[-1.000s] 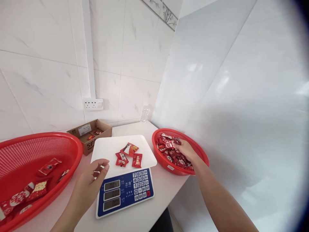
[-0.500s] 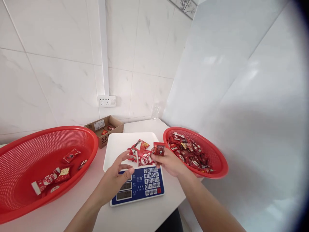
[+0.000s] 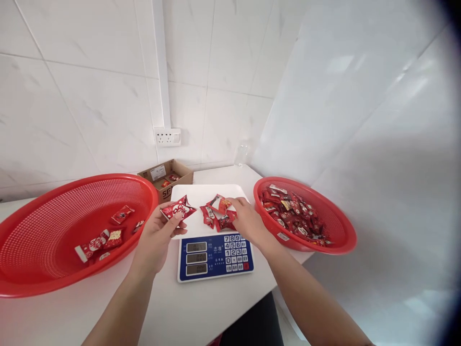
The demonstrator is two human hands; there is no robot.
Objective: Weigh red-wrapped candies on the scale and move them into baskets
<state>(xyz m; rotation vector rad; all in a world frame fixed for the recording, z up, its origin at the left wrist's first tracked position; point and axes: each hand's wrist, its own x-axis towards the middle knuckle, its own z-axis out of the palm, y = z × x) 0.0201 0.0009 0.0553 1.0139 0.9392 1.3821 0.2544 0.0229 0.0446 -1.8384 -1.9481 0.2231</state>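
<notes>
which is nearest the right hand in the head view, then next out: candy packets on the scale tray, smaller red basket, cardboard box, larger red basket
From the right hand:
1. Candy packets, under its fingers, on the white scale tray.
2. Smaller red basket, to its right.
3. Cardboard box, back left.
4. Larger red basket, far left.

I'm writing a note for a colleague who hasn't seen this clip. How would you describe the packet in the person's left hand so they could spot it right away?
On the white counter, find the digital scale with its white tray. Over the tray's near edge, the person's left hand grips a red-and-white wrapped packet. Unlike the red packets lying on the tray beside it, this one is held up in the air.
</notes>
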